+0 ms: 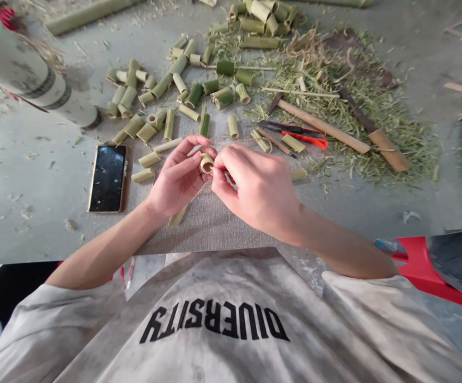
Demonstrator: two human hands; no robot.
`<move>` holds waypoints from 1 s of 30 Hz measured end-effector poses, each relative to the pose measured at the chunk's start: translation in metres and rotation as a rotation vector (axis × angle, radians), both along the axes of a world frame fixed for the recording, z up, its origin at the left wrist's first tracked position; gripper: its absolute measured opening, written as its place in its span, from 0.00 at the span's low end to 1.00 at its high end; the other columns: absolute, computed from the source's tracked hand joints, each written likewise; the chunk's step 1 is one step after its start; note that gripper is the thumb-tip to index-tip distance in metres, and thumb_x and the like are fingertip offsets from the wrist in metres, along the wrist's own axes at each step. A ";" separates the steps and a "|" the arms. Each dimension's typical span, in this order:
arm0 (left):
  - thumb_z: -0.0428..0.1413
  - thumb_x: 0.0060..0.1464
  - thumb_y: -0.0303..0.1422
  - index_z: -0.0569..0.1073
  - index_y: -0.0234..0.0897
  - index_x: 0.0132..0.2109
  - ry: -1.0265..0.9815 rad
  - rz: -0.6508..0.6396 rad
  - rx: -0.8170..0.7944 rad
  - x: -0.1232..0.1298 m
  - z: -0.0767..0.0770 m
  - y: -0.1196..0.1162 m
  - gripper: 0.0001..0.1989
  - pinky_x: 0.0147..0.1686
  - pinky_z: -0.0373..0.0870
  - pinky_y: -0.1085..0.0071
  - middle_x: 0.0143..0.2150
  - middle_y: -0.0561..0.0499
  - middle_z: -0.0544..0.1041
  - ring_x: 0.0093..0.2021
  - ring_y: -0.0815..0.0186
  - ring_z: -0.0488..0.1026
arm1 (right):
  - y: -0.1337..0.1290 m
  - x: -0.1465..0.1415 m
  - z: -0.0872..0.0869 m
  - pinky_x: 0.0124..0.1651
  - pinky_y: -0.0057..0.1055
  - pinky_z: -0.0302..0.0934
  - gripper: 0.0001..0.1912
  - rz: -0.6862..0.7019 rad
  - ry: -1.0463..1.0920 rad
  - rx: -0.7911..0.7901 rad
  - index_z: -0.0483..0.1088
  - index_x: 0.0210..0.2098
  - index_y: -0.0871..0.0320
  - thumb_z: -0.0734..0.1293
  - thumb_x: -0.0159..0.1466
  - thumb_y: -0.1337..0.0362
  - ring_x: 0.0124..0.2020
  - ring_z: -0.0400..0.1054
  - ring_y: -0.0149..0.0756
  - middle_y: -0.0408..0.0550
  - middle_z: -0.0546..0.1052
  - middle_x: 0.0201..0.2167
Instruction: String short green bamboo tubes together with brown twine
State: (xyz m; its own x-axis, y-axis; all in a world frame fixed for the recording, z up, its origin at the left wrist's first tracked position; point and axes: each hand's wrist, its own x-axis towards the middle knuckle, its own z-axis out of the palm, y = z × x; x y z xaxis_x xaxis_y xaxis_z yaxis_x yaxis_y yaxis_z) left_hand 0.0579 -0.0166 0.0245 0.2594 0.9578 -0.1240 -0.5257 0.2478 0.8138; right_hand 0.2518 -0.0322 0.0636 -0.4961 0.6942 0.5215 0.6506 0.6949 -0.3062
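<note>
My left hand [181, 173] is closed around a short bamboo tube [206, 164], whose hollow end faces me. Thumb and fingertips of my right hand [257, 186] pinch together right at the tube's rim. A thin brown twine [203, 190] passes by both hands and seems to run into the right fingers, which hide the pinched part. Below the left hand, a bamboo strip [178, 216] rests on a grey textured mat [223, 226]. Several cut bamboo pieces [150, 159] lie just beyond the hands.
A phone [108, 178] lies left of the hands, with a large patterned white cylinder [35, 74] behind it. To the right are a hammer [322, 125], an orange-black cutter [305, 139] and a wooden-handled knife [388, 149] on green shavings [346, 159]. More bamboo [258, 24] is piled at the back.
</note>
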 end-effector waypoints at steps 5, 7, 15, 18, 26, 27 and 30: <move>0.67 0.68 0.32 0.77 0.40 0.50 0.015 0.008 -0.013 -0.001 -0.001 0.000 0.08 0.35 0.79 0.80 0.36 0.55 0.79 0.31 0.73 0.79 | 0.000 -0.001 -0.002 0.39 0.33 0.59 0.10 -0.002 -0.010 -0.028 0.72 0.47 0.59 0.59 0.81 0.69 0.37 0.72 0.33 0.46 0.79 0.38; 0.68 0.68 0.32 0.77 0.40 0.50 0.012 0.004 -0.014 -0.001 -0.001 0.000 0.08 0.35 0.79 0.81 0.37 0.55 0.79 0.31 0.73 0.78 | 0.001 -0.001 -0.002 0.40 0.33 0.59 0.10 -0.003 -0.010 -0.036 0.72 0.47 0.59 0.59 0.81 0.69 0.37 0.72 0.33 0.46 0.79 0.38; 0.67 0.68 0.32 0.78 0.39 0.50 -0.004 -0.007 -0.010 -0.001 0.000 0.000 0.07 0.35 0.78 0.81 0.35 0.56 0.78 0.31 0.73 0.78 | 0.001 0.000 -0.002 0.42 0.33 0.61 0.14 0.016 -0.009 -0.010 0.73 0.48 0.60 0.56 0.83 0.68 0.40 0.74 0.34 0.47 0.80 0.39; 0.66 0.69 0.32 0.78 0.40 0.49 0.010 0.009 -0.031 0.000 0.001 0.000 0.06 0.34 0.78 0.81 0.35 0.56 0.79 0.31 0.73 0.78 | 0.000 0.001 -0.001 0.43 0.33 0.61 0.14 0.015 -0.011 -0.021 0.73 0.49 0.60 0.56 0.83 0.68 0.40 0.74 0.33 0.47 0.79 0.40; 0.66 0.71 0.33 0.77 0.40 0.48 0.014 0.028 -0.077 0.002 0.005 -0.001 0.05 0.34 0.78 0.79 0.36 0.54 0.80 0.31 0.72 0.79 | -0.002 0.001 0.002 0.43 0.33 0.62 0.14 -0.003 -0.045 -0.037 0.73 0.51 0.60 0.56 0.82 0.68 0.40 0.74 0.34 0.46 0.78 0.39; 0.65 0.71 0.33 0.77 0.40 0.48 0.020 0.033 -0.085 0.002 0.006 -0.001 0.05 0.34 0.78 0.79 0.36 0.54 0.80 0.31 0.72 0.79 | -0.002 0.001 0.002 0.43 0.33 0.62 0.14 -0.005 -0.050 -0.037 0.73 0.51 0.60 0.56 0.82 0.68 0.40 0.74 0.34 0.46 0.79 0.39; 0.64 0.72 0.33 0.76 0.41 0.48 0.040 0.045 -0.107 0.003 0.007 -0.001 0.04 0.34 0.77 0.79 0.35 0.55 0.80 0.31 0.71 0.79 | -0.002 0.001 0.003 0.43 0.33 0.63 0.14 -0.009 -0.057 -0.037 0.74 0.52 0.61 0.56 0.82 0.68 0.40 0.75 0.34 0.47 0.79 0.40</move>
State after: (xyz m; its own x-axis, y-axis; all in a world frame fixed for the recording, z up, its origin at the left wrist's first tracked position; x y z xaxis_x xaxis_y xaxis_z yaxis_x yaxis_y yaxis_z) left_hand 0.0607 -0.0176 0.0311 0.2088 0.9491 -0.2360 -0.5059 0.3114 0.8044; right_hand 0.2528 -0.0342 0.0661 -0.5183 0.7168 0.4664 0.6737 0.6782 -0.2935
